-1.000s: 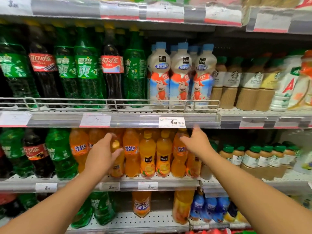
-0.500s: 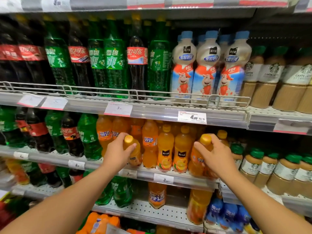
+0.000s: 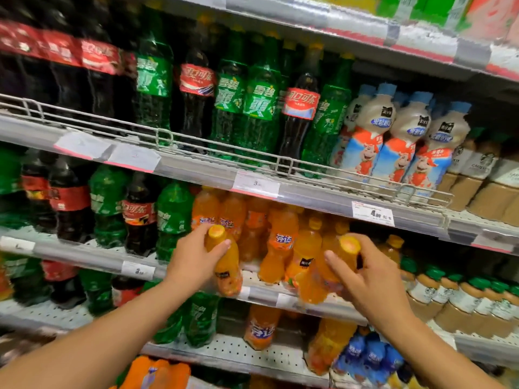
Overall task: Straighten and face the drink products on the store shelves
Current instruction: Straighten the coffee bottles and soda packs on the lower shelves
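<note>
left hand point(image 3: 193, 258) grips one orange bottle point(image 3: 226, 265), right hand point(image 3: 373, 279) another point(image 3: 334, 268), both tilted at the middle shelf point(image 3: 92, 255) edge; a slipped grip could drop one or topple neighbours.

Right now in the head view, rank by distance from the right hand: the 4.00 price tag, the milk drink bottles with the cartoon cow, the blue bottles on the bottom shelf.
From the right hand:
1. 4.00 price tag, just above on the shelf edge.
2. Blue bottles, below.
3. Cow milk drink bottles, upper shelf, above right.
</note>
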### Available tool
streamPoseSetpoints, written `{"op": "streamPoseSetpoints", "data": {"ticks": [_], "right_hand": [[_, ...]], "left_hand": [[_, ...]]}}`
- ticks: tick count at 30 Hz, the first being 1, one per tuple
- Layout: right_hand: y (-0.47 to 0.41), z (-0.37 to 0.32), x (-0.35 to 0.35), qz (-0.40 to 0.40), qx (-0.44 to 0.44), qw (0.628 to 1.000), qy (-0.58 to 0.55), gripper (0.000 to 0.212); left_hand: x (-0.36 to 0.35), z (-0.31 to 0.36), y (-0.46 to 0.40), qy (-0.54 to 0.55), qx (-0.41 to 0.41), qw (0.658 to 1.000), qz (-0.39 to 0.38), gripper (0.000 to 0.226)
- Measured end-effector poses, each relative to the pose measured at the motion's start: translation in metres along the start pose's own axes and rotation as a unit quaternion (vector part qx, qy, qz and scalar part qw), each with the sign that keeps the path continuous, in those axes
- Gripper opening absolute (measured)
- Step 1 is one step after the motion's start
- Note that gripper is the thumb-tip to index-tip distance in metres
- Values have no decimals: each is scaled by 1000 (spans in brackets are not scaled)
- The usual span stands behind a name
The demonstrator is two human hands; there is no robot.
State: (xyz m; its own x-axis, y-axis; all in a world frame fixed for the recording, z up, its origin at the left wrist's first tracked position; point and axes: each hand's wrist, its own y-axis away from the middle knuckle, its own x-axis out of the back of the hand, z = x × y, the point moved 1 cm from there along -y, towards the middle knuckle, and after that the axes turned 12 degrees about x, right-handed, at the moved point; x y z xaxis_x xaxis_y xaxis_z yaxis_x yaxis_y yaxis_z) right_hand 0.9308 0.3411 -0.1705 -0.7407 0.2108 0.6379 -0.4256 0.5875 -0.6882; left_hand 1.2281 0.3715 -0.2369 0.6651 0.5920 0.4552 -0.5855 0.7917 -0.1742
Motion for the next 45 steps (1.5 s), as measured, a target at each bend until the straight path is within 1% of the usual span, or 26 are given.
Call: {"op": "streamPoseSetpoints", "data": {"ticks": [2, 4, 8, 12, 15, 17, 20, 22, 24, 26, 28, 29, 32, 33, 35, 37, 38, 40, 41, 42, 43, 44, 45], "right_hand": [[-13, -26, -26, 19, -19, 997, -70, 19], [-22, -44, -56, 37, -38, 991, -123, 15], [-34, -58, -104, 12, -82, 982, -168, 15], [-48, -53, -129, 19, -95, 987, -128, 15], [-59, -43, -144, 9, -118, 989, -89, 16], [-67, -36, -151, -8, -144, 988, -46, 18], [-82, -29, -160, -30, -191, 981, -9, 29], [-94, -25, -164, -52, -197, 978, 34, 33], [-108, -22, -168, -92, -196, 973, 75, 37], [-122, -16, -172, -118, -217, 966, 79, 30], [-130, -12, -176, -159, -251, 950, 95, 28], [-133, -11, -177, -160, -269, 946, 84, 26], [-136, -10, -178, -110, -299, 948, 10, 27], [-135, -9, -177, -104, -306, 946, -2, 28], [-130, -2, -175, -128, -319, 939, -20, 18], [-127, 1, -176, -167, -326, 930, -31, 9], [-128, 1, -176, -177, -326, 929, -22, 9], [-135, -8, -176, -187, -329, 925, 44, 17], [-138, -12, -175, -181, -325, 925, 73, 21], [-138, -17, -173, -163, -313, 933, 78, 22], [-136, -22, -170, -139, -289, 945, 68, 18], [-129, -27, -167, -112, -254, 958, 65, 13], [-116, -32, -163, -89, -210, 970, 79, 13]], "left_hand": [[15, -14, 0, -3, 1, 1000, -18, 35], [30, -29, 0, -8, -2, 999, -32, 30], [56, -52, -4, -31, -12, 998, -60, 24], [74, -67, -8, -16, -12, 997, -72, 26], [79, -75, -11, -11, -7, 996, -86, 25], [78, -80, -13, -9, -3, 995, -97, 22], [78, -83, -17, -16, 1, 993, -114, 21], [77, -84, -20, -21, 1, 993, -118, 21], [77, -86, -21, -28, 3, 993, -118, 21], [75, -88, -22, -32, 8, 992, -121, 22], [74, -88, -22, -31, 10, 992, -122, 23], [74, -87, -22, -30, 10, 992, -121, 23], [71, -84, -23, -19, 13, 993, -120, 22], [70, -82, -24, -16, 15, 993, -119, 21], [68, -78, -25, -13, 15, 993, -116, 20], [66, -74, -25, -8, 16, 993, -116, 20], [64, -72, -25, -4, 16, 993, -118, 20], [61, -68, -25, 3, 18, 992, -125, 20], [60, -66, -25, 6, 19, 991, -129, 20], [58, -64, -24, 8, 20, 991, -134, 21], [57, -63, -23, 8, 19, 990, -138, 21], [56, -61, -22, 6, 16, 990, -141, 22], [54, -59, -21, 3, 13, 990, -144, 23]]}}
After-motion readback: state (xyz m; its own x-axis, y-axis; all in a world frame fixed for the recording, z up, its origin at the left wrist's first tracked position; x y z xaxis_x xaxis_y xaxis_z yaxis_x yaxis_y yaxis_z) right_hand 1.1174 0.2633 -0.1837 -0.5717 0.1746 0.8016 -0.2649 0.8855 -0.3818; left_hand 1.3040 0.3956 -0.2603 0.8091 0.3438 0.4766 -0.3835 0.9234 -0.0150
